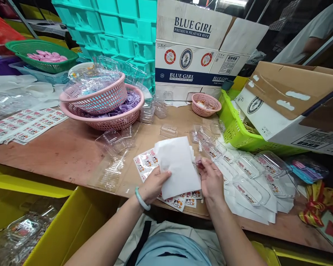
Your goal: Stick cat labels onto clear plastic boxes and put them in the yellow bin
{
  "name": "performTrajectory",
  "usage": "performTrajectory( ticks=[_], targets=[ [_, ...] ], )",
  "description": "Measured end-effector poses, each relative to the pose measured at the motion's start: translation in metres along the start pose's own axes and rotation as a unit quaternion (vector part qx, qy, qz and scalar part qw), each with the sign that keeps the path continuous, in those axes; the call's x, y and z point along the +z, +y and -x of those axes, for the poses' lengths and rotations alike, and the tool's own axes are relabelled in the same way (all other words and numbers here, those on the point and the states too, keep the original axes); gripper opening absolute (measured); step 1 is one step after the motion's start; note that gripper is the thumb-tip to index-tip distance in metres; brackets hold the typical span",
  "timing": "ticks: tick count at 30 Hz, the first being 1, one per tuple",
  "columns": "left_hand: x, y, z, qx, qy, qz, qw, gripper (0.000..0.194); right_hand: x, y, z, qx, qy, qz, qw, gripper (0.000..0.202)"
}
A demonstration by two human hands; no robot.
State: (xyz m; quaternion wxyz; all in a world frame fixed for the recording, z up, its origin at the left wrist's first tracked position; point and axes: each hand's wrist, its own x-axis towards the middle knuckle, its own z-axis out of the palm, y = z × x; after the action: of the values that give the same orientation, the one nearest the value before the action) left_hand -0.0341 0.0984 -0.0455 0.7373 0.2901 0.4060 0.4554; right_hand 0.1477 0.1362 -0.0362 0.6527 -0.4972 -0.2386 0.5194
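In front of me my left hand [152, 184] grips a white paper sheet [180, 168] at its lower left, thumb on top. A pale bracelet circles that wrist. At the sheet's right edge my right hand [213, 181] is closed in a pinch. Between its fingertips shows a small, see-through, pinkish piece [199, 162], perhaps a sticker; it is too blurred to be sure. Beneath the white sheet lie sticker sheets [145, 162] printed with cartoon cats. To the right, several clear plastic covers [245, 166] with cat stickers rest on white paper.
Pink baskets [108, 123] with clear plastic parts and purple pieces stand back left. A small pink basket [206, 104] sits near a beer carton [188, 48]. A green crate [235, 129] and an open carton [288, 99] border the right. Clear pieces [113, 142] lie left of the sheets.
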Motion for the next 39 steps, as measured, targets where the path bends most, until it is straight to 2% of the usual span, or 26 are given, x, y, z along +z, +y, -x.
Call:
performTrajectory(
  ticks=[2,4,5,6,7,9,10,11,12,13,16,17,18,20,21,23,25,27,29,30,31,33,35,37,39],
  targets=[
    [-0.007,0.001,0.007,0.039,0.072,-0.049,0.995,0.060,-0.002,-0.011,-0.004,-0.090,0.036,-0.010,0.995,0.019],
    [-0.005,0.003,0.019,0.159,0.193,-0.131,0.960,0.068,-0.003,-0.021,-0.002,-0.231,0.051,0.060,0.970,0.013],
    [-0.001,0.005,0.025,0.222,0.245,-0.165,0.929,0.069,-0.002,-0.023,0.002,-0.314,0.043,0.122,0.940,0.010],
    [0.006,0.007,0.030,0.262,0.272,-0.184,0.908,0.066,-0.001,-0.024,0.007,-0.397,0.017,0.195,0.897,0.011],
    [0.014,0.009,0.034,0.271,0.266,-0.181,0.907,0.059,0.001,-0.023,0.013,-0.470,-0.027,0.269,0.840,0.017],
    [0.029,0.012,0.035,0.198,0.168,-0.104,0.960,0.040,0.007,-0.016,0.026,-0.563,-0.142,0.382,0.719,0.034],
    [0.034,0.014,0.032,0.148,0.112,-0.039,0.982,0.035,0.010,-0.011,0.031,-0.580,-0.196,0.414,0.673,0.040],
    [0.036,0.015,0.027,0.110,0.074,0.027,0.991,0.033,0.014,-0.005,0.036,-0.580,-0.240,0.433,0.648,0.044],
    [0.036,0.016,0.020,0.088,0.062,0.083,0.991,0.032,0.017,0.000,0.039,-0.563,-0.266,0.441,0.647,0.046],
    [0.033,0.016,0.014,0.084,0.073,0.120,0.987,0.030,0.019,0.004,0.040,-0.532,-0.272,0.437,0.672,0.049],
    [0.020,0.017,-0.002,0.095,0.121,0.116,0.981,0.028,0.023,0.008,0.029,-0.358,-0.250,0.363,0.823,0.061],
    [0.017,0.016,-0.006,0.096,0.116,0.095,0.984,0.029,0.025,0.007,0.021,-0.280,-0.259,0.333,0.862,0.055],
    [0.016,0.015,-0.008,0.097,0.101,0.076,0.987,0.030,0.026,0.006,0.011,-0.207,-0.278,0.310,0.885,0.044],
    [0.017,0.014,-0.011,0.104,0.084,0.056,0.989,0.034,0.032,0.006,-0.013,-0.128,-0.294,0.290,0.902,0.027],
    [0.019,0.012,-0.012,0.111,0.094,0.050,0.988,0.039,0.037,0.006,-0.027,-0.127,-0.277,0.287,0.908,0.027],
    [0.024,0.010,-0.012,0.139,0.135,0.026,0.981,0.052,0.051,0.011,-0.056,-0.169,-0.211,0.276,0.922,0.030],
    [0.025,0.009,-0.012,0.177,0.156,-0.023,0.972,0.054,0.070,0.019,-0.084,-0.232,-0.199,0.315,0.899,0.040],
    [0.020,0.011,-0.013,0.200,0.144,-0.066,0.967,0.047,0.090,0.028,-0.109,-0.289,-0.242,0.407,0.832,0.063],
    [0.009,0.017,-0.016,0.208,0.150,-0.083,0.963,0.042,0.109,0.034,-0.127,-0.316,-0.281,0.491,0.761,0.080],
    [0.002,0.023,-0.017,0.215,0.167,-0.087,0.958,0.042,0.118,0.034,-0.134,-0.314,-0.294,0.506,0.748,0.083],
    [-0.006,0.030,-0.019,0.225,0.186,-0.093,0.952,0.043,0.125,0.031,-0.138,-0.308,-0.307,0.503,0.747,0.085],
    [-0.020,0.050,-0.023,0.268,0.223,-0.115,0.930,0.049,0.134,0.020,-0.140,-0.288,-0.346,0.455,0.768,0.093],
    [-0.030,0.074,-0.025,0.317,0.225,-0.142,0.910,0.060,0.137,0.001,-0.133,-0.246,-0.419,0.378,0.788,0.103],
    [-0.033,0.092,-0.026,0.329,0.166,-0.157,0.916,0.068,0.131,-0.018,-0.120,-0.182,-0.505,0.316,0.782,0.109],
    [-0.030,0.099,-0.024,0.287,0.074,-0.156,0.942,0.065,0.118,-0.032,-0.106,-0.122,-0.566,0.291,0.761,0.110]
  ],
)
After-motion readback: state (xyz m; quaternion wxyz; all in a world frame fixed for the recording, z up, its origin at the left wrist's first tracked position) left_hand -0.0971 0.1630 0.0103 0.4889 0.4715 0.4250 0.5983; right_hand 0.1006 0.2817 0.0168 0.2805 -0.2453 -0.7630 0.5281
